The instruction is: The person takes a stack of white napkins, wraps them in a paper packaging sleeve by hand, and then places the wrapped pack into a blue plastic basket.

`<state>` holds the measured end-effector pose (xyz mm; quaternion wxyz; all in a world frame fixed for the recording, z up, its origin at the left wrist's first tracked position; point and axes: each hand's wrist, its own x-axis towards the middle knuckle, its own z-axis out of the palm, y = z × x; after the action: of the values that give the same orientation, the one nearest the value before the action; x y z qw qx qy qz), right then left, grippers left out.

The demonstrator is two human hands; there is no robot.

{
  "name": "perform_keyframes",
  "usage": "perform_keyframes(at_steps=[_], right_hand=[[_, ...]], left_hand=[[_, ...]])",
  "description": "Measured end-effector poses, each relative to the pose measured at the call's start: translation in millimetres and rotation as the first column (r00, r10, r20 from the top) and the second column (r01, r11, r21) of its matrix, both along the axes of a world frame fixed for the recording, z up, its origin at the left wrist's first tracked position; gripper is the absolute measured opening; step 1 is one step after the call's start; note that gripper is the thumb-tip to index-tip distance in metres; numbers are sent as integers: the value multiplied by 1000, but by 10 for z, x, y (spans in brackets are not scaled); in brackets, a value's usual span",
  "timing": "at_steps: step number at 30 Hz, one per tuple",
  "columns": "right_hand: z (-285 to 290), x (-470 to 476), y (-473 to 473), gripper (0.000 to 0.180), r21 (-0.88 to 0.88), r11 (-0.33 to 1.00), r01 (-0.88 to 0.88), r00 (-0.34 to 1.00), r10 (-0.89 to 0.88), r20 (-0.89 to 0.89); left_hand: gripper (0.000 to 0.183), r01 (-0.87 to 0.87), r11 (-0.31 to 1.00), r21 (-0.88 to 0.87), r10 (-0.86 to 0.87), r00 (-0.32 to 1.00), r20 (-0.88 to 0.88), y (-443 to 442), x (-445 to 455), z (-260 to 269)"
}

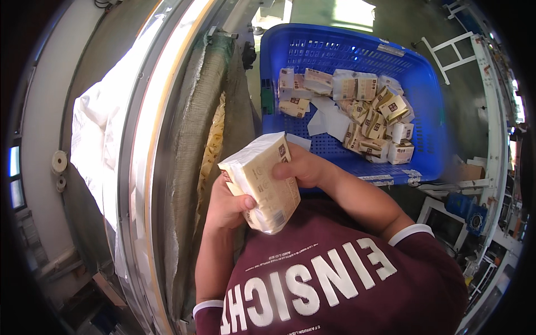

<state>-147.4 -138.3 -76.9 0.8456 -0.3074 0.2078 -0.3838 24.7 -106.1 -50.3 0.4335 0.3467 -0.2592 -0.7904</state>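
Note:
A tissue pack (264, 184) in cream printed plastic film is held up in front of my chest, tilted. My left hand (229, 203) grips its lower left side, thumb on the printed face. On the upper right side is my right hand (299, 167), its thumb pressed on that same face and its fingers behind the pack, mostly hidden. Beyond my right arm stands a blue plastic crate (318, 35) with slotted walls. Several similar tissue packs (372, 123) lie jumbled inside it, beside loose white sheets (328, 119).
Metal rails (144, 167) run along my left, with a draped grey woven cloth (188, 138) and a strip of yellowish printed film (212, 146). White plastic sheeting (98, 121) hangs past them. To the right are a white metal frame (485, 104) and a blue motor (467, 209).

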Motion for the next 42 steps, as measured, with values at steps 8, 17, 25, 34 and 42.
perform_keyframes(at_steps=[8,17,25,34,42], right_hand=[[166,160,-453,38,-616,783,84,222,-618,-754],[262,64,-97,19,-531,842,-99,781,-264,-566],[-159,280,-966,13,-321,443,837,400,-896,-195],[-1284,1166,122,36,-170,411,-896,122,-141,-982],[179,671,-214,85,-129,813,-568,821,548,-160]], left_hand=[[15,628,493,-602,624,227,748,-159,-504,69],[69,318,914,-252,-63,726,685,-89,330,226],[67,-454,891,14,452,889,76,677,731,-152],[73,-617,786,23,617,787,31,1098,925,-226],[37,287,329,-900,862,298,410,775,844,194]])
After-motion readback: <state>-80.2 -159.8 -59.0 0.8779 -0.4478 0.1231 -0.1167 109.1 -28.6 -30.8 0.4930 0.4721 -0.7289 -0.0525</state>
